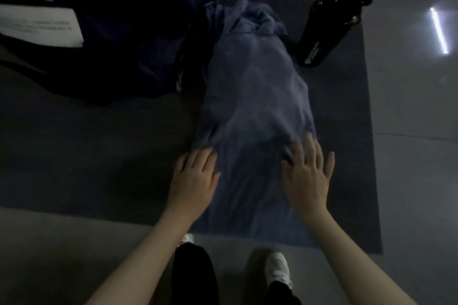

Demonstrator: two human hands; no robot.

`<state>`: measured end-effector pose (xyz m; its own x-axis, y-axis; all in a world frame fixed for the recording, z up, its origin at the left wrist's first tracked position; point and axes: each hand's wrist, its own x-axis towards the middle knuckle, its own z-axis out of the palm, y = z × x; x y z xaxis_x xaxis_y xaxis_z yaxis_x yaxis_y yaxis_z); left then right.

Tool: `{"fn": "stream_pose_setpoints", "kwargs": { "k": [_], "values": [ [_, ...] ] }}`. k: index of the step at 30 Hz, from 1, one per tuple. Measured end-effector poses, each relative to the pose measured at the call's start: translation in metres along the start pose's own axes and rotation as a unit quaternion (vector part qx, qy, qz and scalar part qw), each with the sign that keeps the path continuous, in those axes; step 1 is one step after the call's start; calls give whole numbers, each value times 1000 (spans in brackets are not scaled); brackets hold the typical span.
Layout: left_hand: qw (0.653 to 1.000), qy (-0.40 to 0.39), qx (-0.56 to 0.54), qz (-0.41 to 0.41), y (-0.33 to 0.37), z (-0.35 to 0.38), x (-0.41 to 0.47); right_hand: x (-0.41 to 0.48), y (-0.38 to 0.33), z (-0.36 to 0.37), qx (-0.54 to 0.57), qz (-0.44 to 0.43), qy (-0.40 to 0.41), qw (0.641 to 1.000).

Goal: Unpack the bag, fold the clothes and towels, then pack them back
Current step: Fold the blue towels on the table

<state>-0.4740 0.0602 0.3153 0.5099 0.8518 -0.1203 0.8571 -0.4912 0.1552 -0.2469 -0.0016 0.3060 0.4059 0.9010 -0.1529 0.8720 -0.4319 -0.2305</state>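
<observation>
The left hand (pixel 195 176) lies palm down on the left edge of the cloth (pixel 255 96), fingers straight and close together, thumb out to the side. The right hand (pixel 307 176) rests flat on the cloth's right side with fingers spread wide; its fingertips are a little blurred. Neither hand grips or pinches anything, and the two sit level with each other, apart, with bare cloth between them.

The cloth's long axis runs from the bottom centre of the frame up toward the top centre. Its near end lies flat and wide by the lower edge of the dark mat (pixel 347 131); its far end narrows and bunches into crumpled folds. It is a soft blue-grey fabric with faint creases along its length; whether it is a towel or a garment cannot be told.

A dark navy bag (pixel 111 44) slumps in the upper left, touching the cloth's left side, with a white sheet (pixel 39 25) lying on it. A glossy black object (pixel 324 27) stands on the mat in the upper right.
</observation>
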Motion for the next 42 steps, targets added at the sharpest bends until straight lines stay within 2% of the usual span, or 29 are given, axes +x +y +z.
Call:
{"fn": "stream_pose_setpoints", "kwargs": {
  "k": [3,6,10,18,23,26,29,31,33,37,39,42],
  "values": [
    [998,-43,7,-46,10,13,-25,-41,14,-4,7,-31,-27,999],
    [998,-31,18,-56,11,21,-30,-63,31,7,4,-69,-56,996],
    [999,-3,22,-34,6,33,-28,-55,41,21,2,-89,-29,996],
    [998,23,29,-44,-1,48,-28,-51,42,29,-4,-107,52,993],
    [996,70,21,-48,3,46,-37,-72,38,29,46,-110,130,984],
    [989,130,-27,-59,15,46,-62,-105,40,34,68,-126,168,975],
    [978,176,-74,-83,29,49,-107,-152,48,40,85,-116,146,979],
    [983,156,-57,-80,30,54,-133,-176,52,48,55,-113,115,985],
    [986,138,-43,-82,26,57,-145,-188,55,53,51,-118,125,984],
    [981,121,-80,-132,21,61,-155,-202,63,61,135,-31,171,976],
    [967,160,-107,-166,23,62,-156,-204,67,68,185,26,142,972],
    [929,215,-172,-246,25,65,-153,-194,72,82,240,72,77,965]
  ]
}}
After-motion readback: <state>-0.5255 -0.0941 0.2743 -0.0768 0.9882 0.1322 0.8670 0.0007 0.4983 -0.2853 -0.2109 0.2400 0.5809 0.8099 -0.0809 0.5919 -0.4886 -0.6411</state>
